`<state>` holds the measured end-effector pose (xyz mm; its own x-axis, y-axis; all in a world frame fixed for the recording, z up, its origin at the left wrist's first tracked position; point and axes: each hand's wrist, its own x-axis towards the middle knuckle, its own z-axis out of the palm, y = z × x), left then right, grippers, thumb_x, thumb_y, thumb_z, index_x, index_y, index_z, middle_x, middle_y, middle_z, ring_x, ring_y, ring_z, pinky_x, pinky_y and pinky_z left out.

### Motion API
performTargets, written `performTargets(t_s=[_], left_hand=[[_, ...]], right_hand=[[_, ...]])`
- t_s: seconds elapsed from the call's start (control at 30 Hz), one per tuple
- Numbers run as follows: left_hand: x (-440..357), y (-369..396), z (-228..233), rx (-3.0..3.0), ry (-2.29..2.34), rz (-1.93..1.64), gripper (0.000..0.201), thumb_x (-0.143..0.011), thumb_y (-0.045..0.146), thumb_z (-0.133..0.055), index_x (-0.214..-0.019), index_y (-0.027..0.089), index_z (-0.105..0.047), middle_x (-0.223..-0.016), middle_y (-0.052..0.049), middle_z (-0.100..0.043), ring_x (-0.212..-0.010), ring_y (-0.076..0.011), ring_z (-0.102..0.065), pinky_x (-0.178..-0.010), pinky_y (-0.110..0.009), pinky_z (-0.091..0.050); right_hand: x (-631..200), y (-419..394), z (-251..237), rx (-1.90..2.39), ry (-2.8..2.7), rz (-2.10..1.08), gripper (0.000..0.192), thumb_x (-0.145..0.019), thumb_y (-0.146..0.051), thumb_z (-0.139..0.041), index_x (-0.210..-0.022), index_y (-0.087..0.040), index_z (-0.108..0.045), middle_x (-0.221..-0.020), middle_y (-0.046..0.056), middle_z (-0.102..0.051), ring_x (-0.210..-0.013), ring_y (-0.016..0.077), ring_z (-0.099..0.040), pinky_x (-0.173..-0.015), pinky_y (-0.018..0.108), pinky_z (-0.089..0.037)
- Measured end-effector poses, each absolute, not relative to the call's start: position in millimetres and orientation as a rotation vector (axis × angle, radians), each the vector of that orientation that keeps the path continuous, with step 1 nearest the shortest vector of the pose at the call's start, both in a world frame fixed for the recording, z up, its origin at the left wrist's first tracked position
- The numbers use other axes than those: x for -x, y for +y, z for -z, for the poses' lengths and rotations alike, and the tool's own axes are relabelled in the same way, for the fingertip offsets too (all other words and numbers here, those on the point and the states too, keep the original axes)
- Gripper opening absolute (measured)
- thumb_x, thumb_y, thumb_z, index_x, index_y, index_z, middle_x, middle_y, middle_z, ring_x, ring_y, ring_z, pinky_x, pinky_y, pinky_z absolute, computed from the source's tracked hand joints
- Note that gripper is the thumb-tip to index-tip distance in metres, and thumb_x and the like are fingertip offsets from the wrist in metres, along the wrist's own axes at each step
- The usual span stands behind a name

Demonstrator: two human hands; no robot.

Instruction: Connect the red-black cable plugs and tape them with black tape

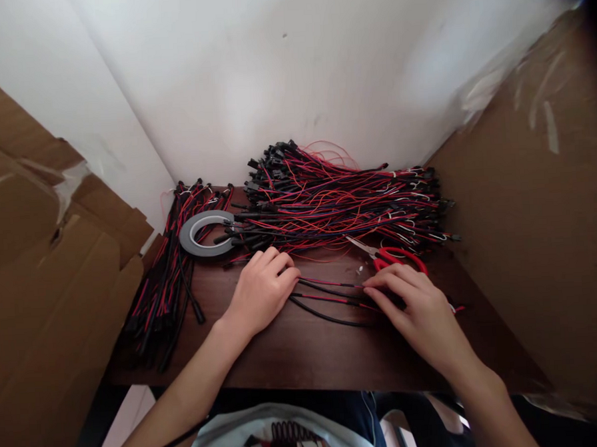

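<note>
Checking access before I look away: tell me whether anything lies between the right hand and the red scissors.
Nothing visible does. The red scissors lie on the table just beyond the right hand, whose fingertips rest on loose wires. The left hand presses those wires' other end.

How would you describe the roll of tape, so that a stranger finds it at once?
On the dark wooden table, look left of the big wire pile, just beyond the left hand. The roll of tape lies flat there: the only grey ring among red and black wires.
</note>
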<state>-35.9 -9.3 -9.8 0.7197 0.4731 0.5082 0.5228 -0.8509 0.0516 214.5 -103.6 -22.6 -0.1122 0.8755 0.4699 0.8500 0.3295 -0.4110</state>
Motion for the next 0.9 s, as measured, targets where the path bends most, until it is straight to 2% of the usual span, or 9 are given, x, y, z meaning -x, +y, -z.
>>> performTargets(t_s=[0.17,0.37,0.77,0.9], left_hand=[[41.9,-9.1,12.8,2.861,-0.818,0.935,0.018,-0.096,0.018,-0.049,-0.088,0.013,-0.064,-0.087,-0.006,-0.066,-0.078,-0.0157,-0.055,-0.070,-0.028,-0.044],[44.8,-8.3,16.4,2.938,-0.796,0.959,0.016,-0.097,0.017,-0.046,-0.093,0.013,-0.062,-0.090,-0.008,-0.067,-0.081,-0.0170,-0.059,-0.076,-0.030,-0.050],[50.0,-3.1,14.7,2.980,-0.845,1.192,0.015,-0.096,0.013,-0.046,-0.095,0.013,-0.061,-0.087,-0.008,-0.064,-0.082,-0.0175,-0.056,-0.074,-0.031,-0.049],[52.4,-1.9,11.2,2.938,-0.848,1.254,0.013,-0.096,0.013,-0.048,-0.093,0.014,-0.061,-0.087,-0.008,-0.064,-0.082,-0.0169,-0.056,-0.074,-0.031,-0.049]], right_hand=[[-207.5,-106.3,28.6,1.447,-1.892,-0.026,0.002,-0.091,-0.020,-0.061,-0.090,-0.021,-0.062,-0.085,0.003,-0.062,-0.083,0.0201,-0.058,-0.076,0.036,-0.043],[-201.6,-107.4,39.9,1.455,-1.789,-0.145,0.005,-0.092,-0.019,-0.058,-0.087,-0.021,-0.058,-0.084,0.003,-0.059,-0.081,0.0198,-0.055,-0.076,0.037,-0.042],[-206.9,-108.5,40.6,1.525,-1.705,-0.195,0.014,-0.096,-0.025,-0.047,-0.083,-0.022,-0.051,-0.081,0.003,-0.055,-0.081,0.0207,-0.052,-0.075,0.036,-0.039],[-208.0,-107.6,42.3,1.520,-1.721,-0.153,0.010,-0.095,-0.024,-0.051,-0.086,-0.023,-0.054,-0.083,0.003,-0.059,-0.082,0.0209,-0.055,-0.077,0.037,-0.041]])
